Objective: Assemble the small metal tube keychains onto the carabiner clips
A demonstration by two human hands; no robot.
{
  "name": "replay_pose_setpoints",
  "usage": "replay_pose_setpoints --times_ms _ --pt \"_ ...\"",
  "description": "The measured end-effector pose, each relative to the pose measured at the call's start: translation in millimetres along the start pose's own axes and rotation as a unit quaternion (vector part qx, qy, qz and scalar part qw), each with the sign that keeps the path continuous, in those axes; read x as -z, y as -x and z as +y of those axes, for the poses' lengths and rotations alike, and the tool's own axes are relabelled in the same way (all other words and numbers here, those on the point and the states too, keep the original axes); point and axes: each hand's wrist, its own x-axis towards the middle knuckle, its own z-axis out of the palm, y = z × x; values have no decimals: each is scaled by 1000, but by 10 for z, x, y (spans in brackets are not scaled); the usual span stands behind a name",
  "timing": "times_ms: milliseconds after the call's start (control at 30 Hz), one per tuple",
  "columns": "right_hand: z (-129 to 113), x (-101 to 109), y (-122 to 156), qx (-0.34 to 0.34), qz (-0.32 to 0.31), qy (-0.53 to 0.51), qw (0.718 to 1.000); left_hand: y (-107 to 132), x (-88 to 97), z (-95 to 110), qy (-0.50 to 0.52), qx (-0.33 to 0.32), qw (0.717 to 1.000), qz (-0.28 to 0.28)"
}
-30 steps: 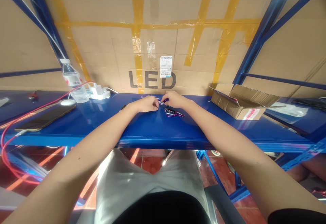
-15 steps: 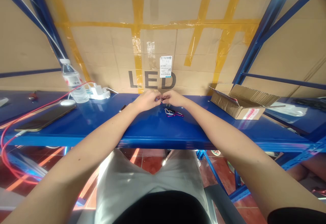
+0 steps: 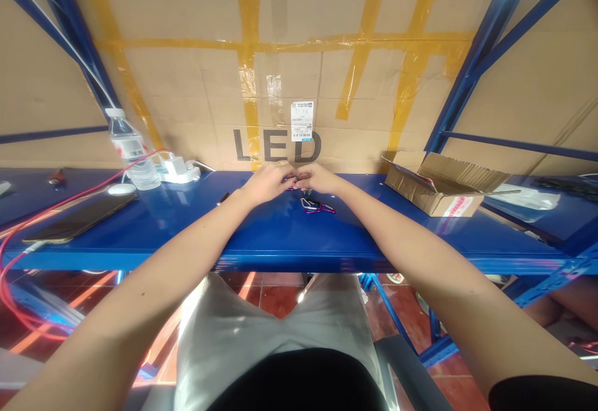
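Observation:
My left hand [image 3: 271, 182] and my right hand [image 3: 318, 179] meet over the middle of the blue table, fingertips pinched close together. Between them shows a bit of a small purple metal piece [image 3: 290, 188]; my fingers cover most of it, so its full shape is hidden. Just in front of my right hand lie carabiners [image 3: 317, 207], purple and silver, with dark parts among them. Some small metal bits [image 3: 307, 192] lie below the right fingers, too small to make out.
An open cardboard box [image 3: 448, 190] stands at right. On the left are a water bottle [image 3: 135, 155], a white power strip [image 3: 180, 172], a phone [image 3: 79, 218] with a red cable and a dark pen-like stick [image 3: 223, 198]. A large cardboard sheet [image 3: 196, 99] closes off the back.
My fingertips have shifted slightly around the small purple piece, and less of it shows between them. The view has moved a little; the carabiners stay where they lay.

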Motion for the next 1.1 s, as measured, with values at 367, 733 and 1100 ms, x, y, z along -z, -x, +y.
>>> replay_pose_setpoints --times_ms 367,733,1100 --pt "131 48 -99 26 20 31 999 23 126 -8 33 44 998 10" --pt "-14 -36 7 2 -49 -7 999 64 188 -309 90 123 977 -149" --pt "6 -167 4 4 -104 -2 995 93 69 -373 52 101 971 -208"
